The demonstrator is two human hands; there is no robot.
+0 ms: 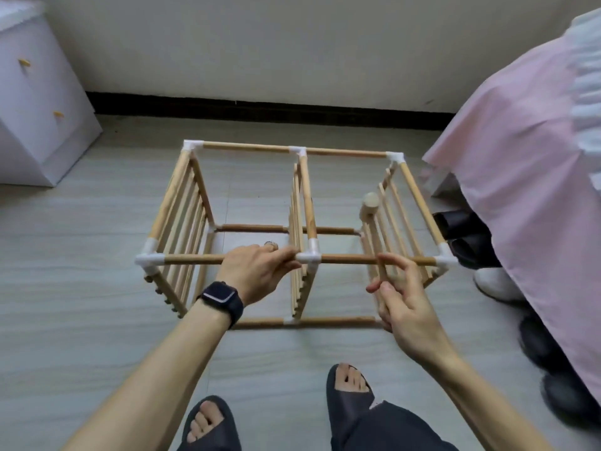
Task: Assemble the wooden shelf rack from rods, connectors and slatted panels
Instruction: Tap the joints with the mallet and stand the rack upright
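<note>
Grasps near top rod (192,259) with left grip (257,271) beside middle connector (309,258); touches same rod with right grip (406,307), hold unclear

One rack (305,203) was shown, comprising three slatted panels (182,222) at 9 o'clock, centre and 3 o'clock, eight lengthwise rods (192,259) and six upper connectors (309,257). Also counted:

- one mallet (369,206)
- two hands, the left hand (257,271) and the right hand (403,304)
- two sandals (341,415) at 6 o'clock
- two drawer knobs (24,63) at 10 o'clock
</note>
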